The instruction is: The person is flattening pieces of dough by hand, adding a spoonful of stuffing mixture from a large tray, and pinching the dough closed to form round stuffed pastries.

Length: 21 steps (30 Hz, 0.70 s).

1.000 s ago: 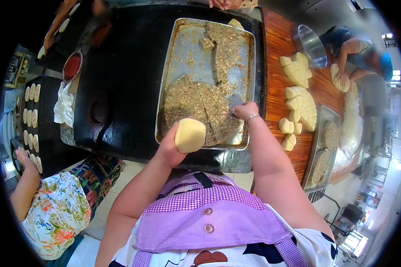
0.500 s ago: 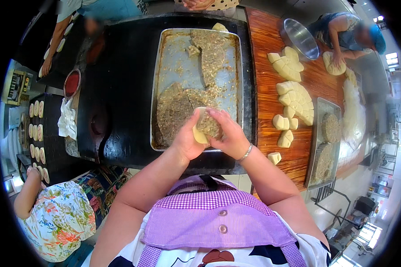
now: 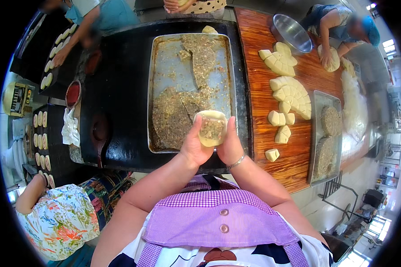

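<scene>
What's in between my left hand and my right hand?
A pale round of dough with a lump of speckled filling on it lies between the left hand and the right hand, as the head view shows.

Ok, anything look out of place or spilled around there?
Nothing serious: filling crumbs litter the tray, one dough piece sits apart from the dough clusters, and a white cloth lies crumpled at the left edge of the black table.

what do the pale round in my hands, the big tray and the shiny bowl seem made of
Pale round: apparently dough, matte, by its smooth, creamy rim. Tray: probably worn metal, given its grey base and browned rim. Bowl: likely polished stainless steel, given its silvery reflections.
</scene>
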Each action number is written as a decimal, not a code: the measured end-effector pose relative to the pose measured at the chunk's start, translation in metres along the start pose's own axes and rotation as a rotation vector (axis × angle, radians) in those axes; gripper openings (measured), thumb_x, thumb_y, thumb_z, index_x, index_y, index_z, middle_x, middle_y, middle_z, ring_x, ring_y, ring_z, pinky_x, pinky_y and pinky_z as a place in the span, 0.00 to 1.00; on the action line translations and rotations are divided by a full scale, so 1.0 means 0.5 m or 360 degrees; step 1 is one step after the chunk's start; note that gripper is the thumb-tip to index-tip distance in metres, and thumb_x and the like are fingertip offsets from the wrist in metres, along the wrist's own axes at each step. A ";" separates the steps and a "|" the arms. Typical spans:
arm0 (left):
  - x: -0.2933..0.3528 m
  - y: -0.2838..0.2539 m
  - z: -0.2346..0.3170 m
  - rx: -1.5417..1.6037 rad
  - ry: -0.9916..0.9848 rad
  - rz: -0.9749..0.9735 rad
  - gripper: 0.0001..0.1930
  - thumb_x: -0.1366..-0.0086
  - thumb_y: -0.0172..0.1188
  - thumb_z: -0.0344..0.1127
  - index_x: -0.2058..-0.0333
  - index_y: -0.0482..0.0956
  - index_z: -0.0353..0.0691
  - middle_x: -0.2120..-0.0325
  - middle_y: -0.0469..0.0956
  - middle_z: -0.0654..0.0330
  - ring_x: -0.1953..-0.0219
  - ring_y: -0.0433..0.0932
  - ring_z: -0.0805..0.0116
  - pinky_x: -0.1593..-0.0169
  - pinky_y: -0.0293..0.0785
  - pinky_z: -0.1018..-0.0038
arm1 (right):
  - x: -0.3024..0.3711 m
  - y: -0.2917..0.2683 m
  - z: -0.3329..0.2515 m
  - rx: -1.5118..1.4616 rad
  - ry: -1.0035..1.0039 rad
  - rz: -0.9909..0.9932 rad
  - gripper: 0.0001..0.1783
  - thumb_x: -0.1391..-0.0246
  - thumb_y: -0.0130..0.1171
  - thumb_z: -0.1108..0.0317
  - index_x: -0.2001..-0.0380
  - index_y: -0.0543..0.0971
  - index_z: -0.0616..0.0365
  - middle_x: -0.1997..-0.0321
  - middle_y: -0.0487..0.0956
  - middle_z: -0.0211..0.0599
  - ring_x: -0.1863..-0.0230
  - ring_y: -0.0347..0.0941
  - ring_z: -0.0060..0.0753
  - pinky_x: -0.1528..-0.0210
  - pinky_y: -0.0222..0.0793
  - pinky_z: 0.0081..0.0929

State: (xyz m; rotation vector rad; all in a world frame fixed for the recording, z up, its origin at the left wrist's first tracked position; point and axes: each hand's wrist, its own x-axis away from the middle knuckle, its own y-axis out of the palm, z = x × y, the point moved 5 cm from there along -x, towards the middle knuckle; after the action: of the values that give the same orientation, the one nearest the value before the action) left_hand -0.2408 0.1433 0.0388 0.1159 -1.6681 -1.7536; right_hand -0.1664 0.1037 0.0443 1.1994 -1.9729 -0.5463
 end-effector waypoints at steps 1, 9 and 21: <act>0.001 0.006 0.005 -0.0012 0.0015 -0.0034 0.26 0.34 0.59 0.56 0.46 0.75 0.44 0.50 0.79 0.60 0.46 0.75 0.61 0.38 0.66 0.61 | -0.001 0.004 -0.001 0.0011 -0.0032 -0.0016 0.34 0.31 0.40 0.41 0.40 0.70 0.59 0.42 0.76 0.38 0.40 0.71 0.35 0.36 0.63 0.35; 0.020 0.005 -0.012 -0.0247 0.0321 0.0359 0.15 0.32 0.57 0.42 0.50 0.75 0.43 0.55 0.80 0.60 0.53 0.79 0.64 0.46 0.75 0.65 | 0.013 0.033 -0.025 0.0326 -0.0421 0.0272 0.18 0.33 0.49 0.67 0.46 0.74 0.68 0.39 0.75 0.45 0.44 0.74 0.33 0.39 0.68 0.29; 0.026 0.033 -0.002 -0.0729 0.0669 0.0734 0.13 0.31 0.57 0.37 0.50 0.76 0.42 0.57 0.79 0.62 0.56 0.77 0.68 0.49 0.74 0.69 | -0.005 0.001 -0.023 0.0931 -0.0402 0.0260 0.23 0.31 0.48 0.54 0.44 0.73 0.61 0.49 0.78 0.37 0.53 0.75 0.29 0.50 0.72 0.27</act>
State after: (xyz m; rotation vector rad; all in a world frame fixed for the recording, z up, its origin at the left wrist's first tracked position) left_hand -0.2430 0.1371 0.0587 -0.0989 -0.8818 -1.5707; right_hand -0.1572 0.1067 0.0508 1.3363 -2.5250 -0.0249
